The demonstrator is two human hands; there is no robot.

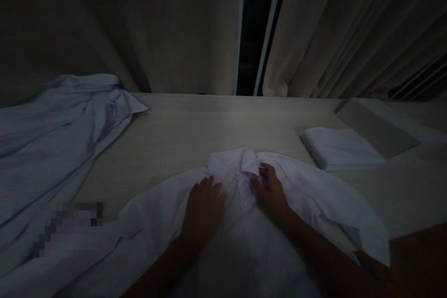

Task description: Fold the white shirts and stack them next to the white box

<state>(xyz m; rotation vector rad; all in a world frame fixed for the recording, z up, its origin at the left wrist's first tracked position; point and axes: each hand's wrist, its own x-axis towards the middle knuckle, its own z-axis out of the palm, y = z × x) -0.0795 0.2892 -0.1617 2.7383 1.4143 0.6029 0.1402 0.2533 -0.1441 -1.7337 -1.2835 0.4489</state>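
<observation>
A white button-up shirt (244, 242) lies front side up before me, its collar (225, 160) pointing away and its sleeves spread to both sides. My left hand (204, 209) rests flat on the chest just below the collar, fingers stretched out. On the other side of the button line, my right hand (270, 191) touches the shirt by the right collar point. Its thumb and fingers are slightly bent and apart, without a clear grip on the cloth.
Another heap of white clothing (63, 125) covers the left of the pale table (216, 125). A folded white cloth (344, 149) lies at right beside a grey flat board or folder (380, 128). Beige curtains (174, 28) hang behind. The light is dim.
</observation>
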